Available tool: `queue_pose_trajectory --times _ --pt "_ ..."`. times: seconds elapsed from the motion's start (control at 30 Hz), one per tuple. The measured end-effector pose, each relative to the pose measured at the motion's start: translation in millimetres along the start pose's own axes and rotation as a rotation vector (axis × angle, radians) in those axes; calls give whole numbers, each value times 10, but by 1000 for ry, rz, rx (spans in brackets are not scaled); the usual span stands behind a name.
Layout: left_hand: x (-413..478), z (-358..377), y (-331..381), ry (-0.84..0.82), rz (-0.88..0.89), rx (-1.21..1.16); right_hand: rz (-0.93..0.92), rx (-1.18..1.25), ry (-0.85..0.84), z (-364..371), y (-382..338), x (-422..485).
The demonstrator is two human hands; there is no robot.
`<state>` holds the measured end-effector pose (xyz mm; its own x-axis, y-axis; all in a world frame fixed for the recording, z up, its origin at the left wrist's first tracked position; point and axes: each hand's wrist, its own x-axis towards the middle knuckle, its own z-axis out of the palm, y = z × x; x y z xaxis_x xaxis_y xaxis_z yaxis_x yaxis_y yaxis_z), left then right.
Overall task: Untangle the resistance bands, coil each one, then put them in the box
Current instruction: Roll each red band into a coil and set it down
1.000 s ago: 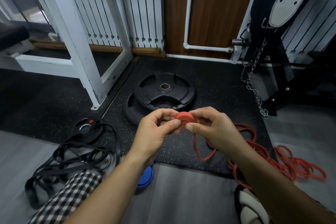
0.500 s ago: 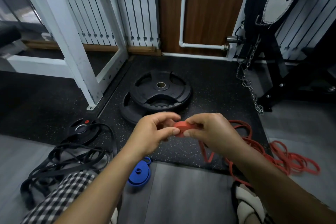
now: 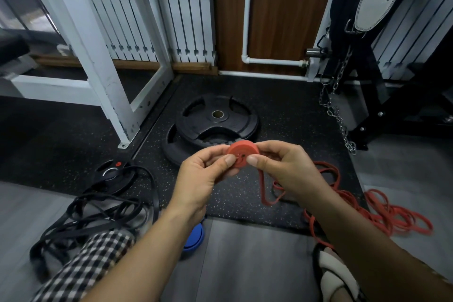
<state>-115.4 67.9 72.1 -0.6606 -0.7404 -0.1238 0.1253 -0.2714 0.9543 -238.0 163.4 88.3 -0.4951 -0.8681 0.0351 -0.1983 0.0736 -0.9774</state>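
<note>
2 hands in view, both raised over the speckled mat [image 3: 245,206]. Left hand [image 3: 203,176] and right hand [image 3: 282,167] each pinch 1 tight red coil [image 3: 242,155] between thumb and fingers; coil face tilted toward camera. The uncoiled red band [image 3: 392,216] trails from the coil down to the floor at right, in a loose heap. 1 black band tangle [image 3: 98,218] lies on floor at left. 1 blue coil [image 3: 195,239] on floor, partly hidden by left forearm. 2 stacked black weight plates [image 3: 215,122] behind the hands.
</note>
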Motion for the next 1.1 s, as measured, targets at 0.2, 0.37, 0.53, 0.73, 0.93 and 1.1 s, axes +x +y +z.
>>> queue_pose_trajectory --times 0.2,0.37,0.53,0.73,0.93,1.1 --pt "74 -149 32 -176 235 659 -90 -601 -33 -35 48 -38" --pt "56 -112 7 -114 228 500 -44 -401 -26 7 23 -35" --pt "17 -9 23 -17 148 195 30 -152 -53 -56 11 -4" --pt "5 21 -22 -6 37 66 47 -29 -53 3 30 -1" --pt "72 -131 26 -222 212 668 -28 -679 -91 -52 113 -43" --pt "55 -98 33 -81 221 442 9 -330 -46 -35 70 -18"
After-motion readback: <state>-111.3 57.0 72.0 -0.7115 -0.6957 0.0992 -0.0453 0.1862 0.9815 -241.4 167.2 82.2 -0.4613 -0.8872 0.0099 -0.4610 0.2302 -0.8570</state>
